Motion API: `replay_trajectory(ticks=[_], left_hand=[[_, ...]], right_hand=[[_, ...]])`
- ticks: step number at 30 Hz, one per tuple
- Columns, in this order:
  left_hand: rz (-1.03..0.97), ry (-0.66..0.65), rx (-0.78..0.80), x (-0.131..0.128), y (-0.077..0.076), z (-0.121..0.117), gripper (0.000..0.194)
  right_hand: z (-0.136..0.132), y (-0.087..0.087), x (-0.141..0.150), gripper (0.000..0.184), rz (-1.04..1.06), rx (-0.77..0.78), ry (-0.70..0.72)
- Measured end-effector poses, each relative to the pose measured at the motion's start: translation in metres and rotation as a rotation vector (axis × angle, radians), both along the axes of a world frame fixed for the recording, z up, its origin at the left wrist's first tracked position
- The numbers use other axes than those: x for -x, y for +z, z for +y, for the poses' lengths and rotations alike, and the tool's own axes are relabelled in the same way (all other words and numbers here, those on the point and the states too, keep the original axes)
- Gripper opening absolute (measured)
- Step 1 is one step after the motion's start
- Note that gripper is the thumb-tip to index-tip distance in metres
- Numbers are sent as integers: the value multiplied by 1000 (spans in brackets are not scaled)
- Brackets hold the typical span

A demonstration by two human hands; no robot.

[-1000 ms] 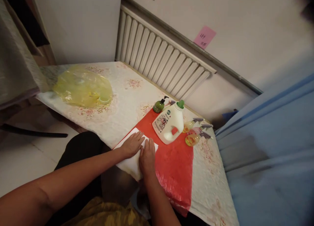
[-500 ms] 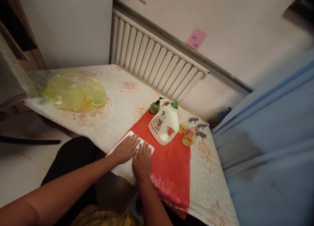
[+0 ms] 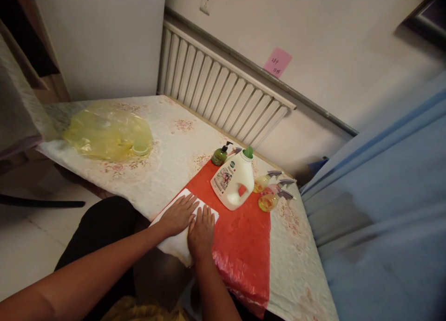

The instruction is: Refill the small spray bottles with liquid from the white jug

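My left hand (image 3: 178, 214) and my right hand (image 3: 201, 229) lie flat side by side, fingers stretched out, on a folded white cloth (image 3: 174, 241) at the near edge of the table. The cloth rests on a red plastic sheet (image 3: 240, 237) and hangs a little over the edge. Just beyond my fingers stands a big white detergent jug (image 3: 232, 180) with a green cap. A small green pump bottle (image 3: 220, 155) stands behind the jug.
Small spray bottles (image 3: 270, 191) with yellow and pink liquid lie right of the jug. A crumpled yellow plastic bag (image 3: 108, 133) sits at the table's far left on the flowered tablecloth (image 3: 167, 149). A radiator (image 3: 223, 93) lines the wall; blue fabric (image 3: 379, 209) fills the right.
Both hands have stayed flat on the white cloth, with the fingers a little more spread. The view has shifted slightly, so everything sits a bit lower and further left.
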State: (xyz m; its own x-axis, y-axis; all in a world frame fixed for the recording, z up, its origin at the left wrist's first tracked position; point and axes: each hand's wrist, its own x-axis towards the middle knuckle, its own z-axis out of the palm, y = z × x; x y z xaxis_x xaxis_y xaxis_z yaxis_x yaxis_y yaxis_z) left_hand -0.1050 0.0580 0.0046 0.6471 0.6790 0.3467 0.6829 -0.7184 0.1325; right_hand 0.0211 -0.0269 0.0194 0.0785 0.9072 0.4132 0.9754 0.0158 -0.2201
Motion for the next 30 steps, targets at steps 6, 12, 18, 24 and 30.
replay_trajectory(ticks=[6, 12, 18, 24, 30], left_hand=[[29, 17, -3, 0, 9, -4, 47], [17, 24, -11, 1, 12, -6, 46], [21, 27, 11, 1, 19, -7, 45], [27, 29, 27, 0, 22, -8, 44], [16, 23, 27, 0, 20, -7, 46]], right_hand=[[0, -1, 0, 47, -3, -14, -7], [0, 1, 1, 46, -5, -12, -6], [0, 1, 1, 44, 6, -5, -1], [0, 3, 1, 42, 13, -17, 8], [0, 3, 1, 43, 10, -2, 6]])
